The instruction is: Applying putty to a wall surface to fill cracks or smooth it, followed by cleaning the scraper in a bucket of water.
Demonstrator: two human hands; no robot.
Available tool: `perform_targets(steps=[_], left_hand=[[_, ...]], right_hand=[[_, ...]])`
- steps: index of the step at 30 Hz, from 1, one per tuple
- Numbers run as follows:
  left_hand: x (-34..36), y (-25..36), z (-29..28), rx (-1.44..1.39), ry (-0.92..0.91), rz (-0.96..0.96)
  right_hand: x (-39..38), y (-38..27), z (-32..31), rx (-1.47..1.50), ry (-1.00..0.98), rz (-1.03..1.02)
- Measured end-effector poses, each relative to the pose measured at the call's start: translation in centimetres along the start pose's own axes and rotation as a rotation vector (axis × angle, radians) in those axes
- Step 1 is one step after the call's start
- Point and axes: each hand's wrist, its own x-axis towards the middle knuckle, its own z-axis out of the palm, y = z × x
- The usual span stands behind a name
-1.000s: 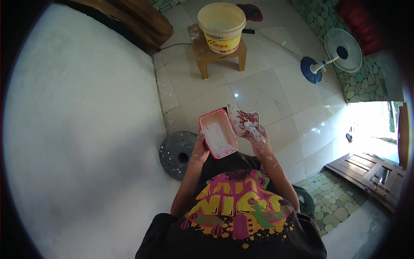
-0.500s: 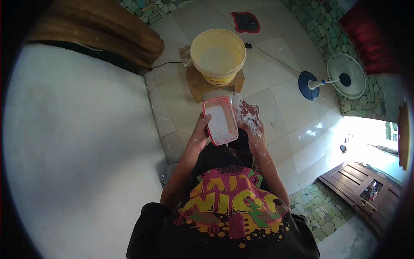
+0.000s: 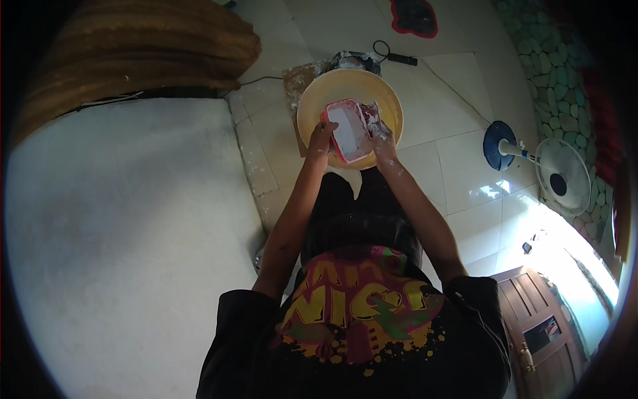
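Observation:
My left hand (image 3: pixel 320 141) grips the left side of a red-rimmed rectangular tub (image 3: pixel 352 133) with smooth white paste inside. My right hand (image 3: pixel 383 145), spattered with white, is closed around a flat dark-red scraper (image 3: pixel 371 116) smeared with the same paste. The scraper is up against the tub's right side; whether they touch I cannot tell. Both hands are above a round cream bucket (image 3: pixel 308 100), and the tub hides much of its inside. Beneath the bucket is a white-spattered wooden stool (image 3: pixel 297 83), mostly covered.
A dark, white-smeared object (image 3: pixel 357 61) lies behind the bucket, beside a black power strip (image 3: pixel 402 60) with its cord. A pale wall (image 3: pixel 133 253) rises on my left, below brown cloth (image 3: pixel 166 50). A fan (image 3: pixel 503 146) stands right; a red-edged mat (image 3: pixel 413 18) lies beyond.
Both hands have moved forward with the tub and scraper, from in front of my body to over the bucket. The view has shifted, and the dark object behind the bucket now shows.

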Motion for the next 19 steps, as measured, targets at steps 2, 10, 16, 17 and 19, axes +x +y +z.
perform_targets(steps=[2, 10, 16, 17, 19], left_hand=[[4.2, -0.5, 1.2, 0.031, 0.046, 0.042], [11.2, -5.5, -0.8, -0.191, 0.225, 0.063], [16.1, -8.3, -1.5, -0.234, 0.284, -0.15], [16.4, -8.8, -2.4, -0.226, 0.306, -0.164], [17.1, -9.9, -2.9, -0.243, 0.345, -0.066]], right_hand=[[4.1, 0.8, -0.7, -0.052, 0.059, 0.051], [9.9, 2.9, 0.0, -0.086, 0.174, 0.362], [11.9, 6.3, -1.3, -0.188, 0.267, 0.176], [11.5, 6.8, 0.1, -0.183, 0.262, 0.203], [10.9, 8.0, 1.5, -0.006, 0.414, 0.313]])
